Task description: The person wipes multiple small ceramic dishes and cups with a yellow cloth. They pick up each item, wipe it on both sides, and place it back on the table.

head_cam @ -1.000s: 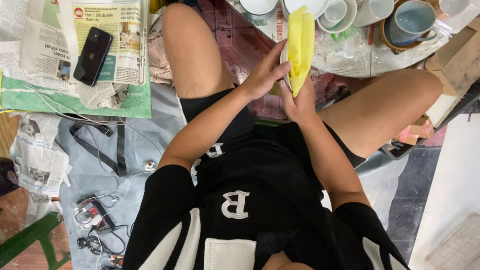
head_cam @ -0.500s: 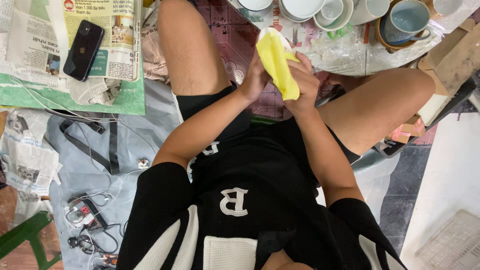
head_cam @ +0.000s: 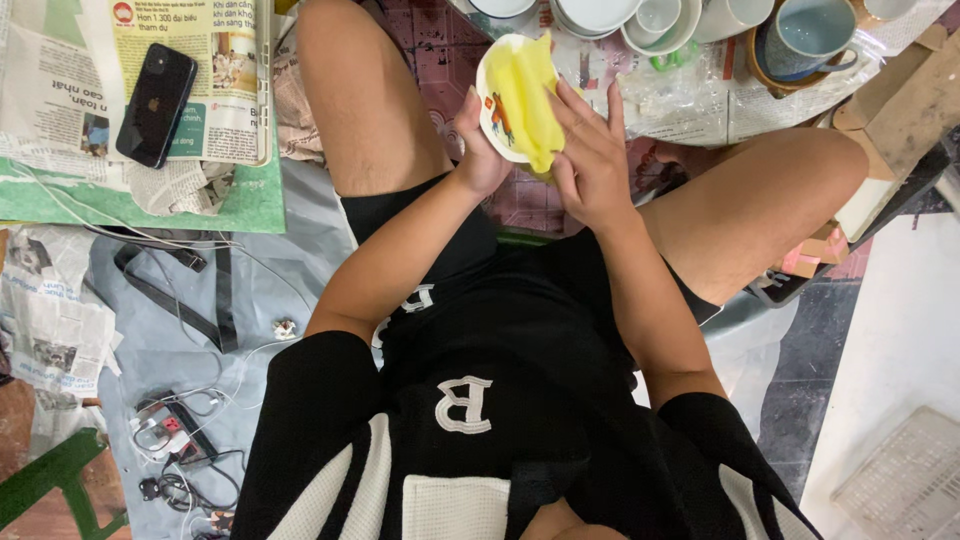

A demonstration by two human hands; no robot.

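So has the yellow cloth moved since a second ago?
Yes. The yellow cloth now lies against a white dish, farther left of the blue cup.

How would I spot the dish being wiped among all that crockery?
Above the person's lap, ahead of the stacked white bowls, the left hand holds a small white round dish. Unlike the others, it is lifted, bears a colourful picture, and has a yellow cloth pressed in by the right hand.
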